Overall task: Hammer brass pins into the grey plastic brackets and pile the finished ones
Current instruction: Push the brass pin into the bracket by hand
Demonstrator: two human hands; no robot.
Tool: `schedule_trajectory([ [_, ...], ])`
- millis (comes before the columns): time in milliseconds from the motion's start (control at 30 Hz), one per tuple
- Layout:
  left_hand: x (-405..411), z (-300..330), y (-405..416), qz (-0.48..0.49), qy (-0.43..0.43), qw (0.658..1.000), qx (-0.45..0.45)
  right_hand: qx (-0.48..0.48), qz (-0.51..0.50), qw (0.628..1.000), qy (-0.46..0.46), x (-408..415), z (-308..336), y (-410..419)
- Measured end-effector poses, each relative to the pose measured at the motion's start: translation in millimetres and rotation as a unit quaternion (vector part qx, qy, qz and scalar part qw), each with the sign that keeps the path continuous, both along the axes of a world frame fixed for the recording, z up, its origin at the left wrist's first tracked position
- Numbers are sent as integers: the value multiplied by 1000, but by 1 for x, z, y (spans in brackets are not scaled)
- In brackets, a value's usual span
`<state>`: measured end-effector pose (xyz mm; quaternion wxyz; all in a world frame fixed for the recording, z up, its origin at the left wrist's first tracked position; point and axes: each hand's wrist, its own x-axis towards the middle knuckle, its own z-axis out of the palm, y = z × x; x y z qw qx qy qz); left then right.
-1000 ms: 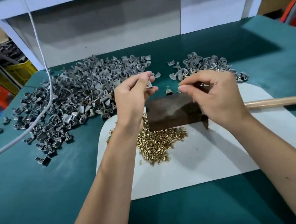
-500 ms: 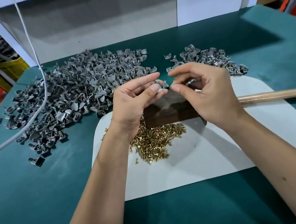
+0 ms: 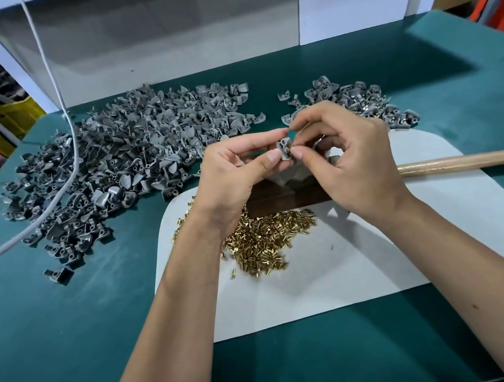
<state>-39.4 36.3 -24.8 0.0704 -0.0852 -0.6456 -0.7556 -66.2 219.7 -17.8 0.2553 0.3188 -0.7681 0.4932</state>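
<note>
My left hand (image 3: 236,173) pinches one small grey bracket (image 3: 285,150) between thumb and fingers, above a dark wooden block (image 3: 276,196). My right hand (image 3: 349,155) pinches a brass pin against that bracket; the pin itself is barely visible. Loose brass pins (image 3: 265,242) lie heaped on a white mat (image 3: 375,255), partly under my left wrist. A big pile of grey brackets (image 3: 123,160) spreads at the left. A smaller pile of brackets (image 3: 356,102) sits behind my right hand. The hammer's wooden handle (image 3: 465,160) lies to the right, its head hidden.
A green table (image 3: 73,334) carries everything. A white cable (image 3: 66,148) hangs across the big pile. A white panel and wall close off the back. Yellow and orange crates stand off the table's left edge.
Both hands have come together: the right hand's fingertips now meet the bracket that the left hand holds. The view has shifted slightly.
</note>
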Motion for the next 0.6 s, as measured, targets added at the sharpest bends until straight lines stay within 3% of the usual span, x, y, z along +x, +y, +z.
schedule_trajectory([
  [600, 0, 2, 12, 26, -21, 999, -16, 35, 3, 999, -21, 2, -3, -1],
])
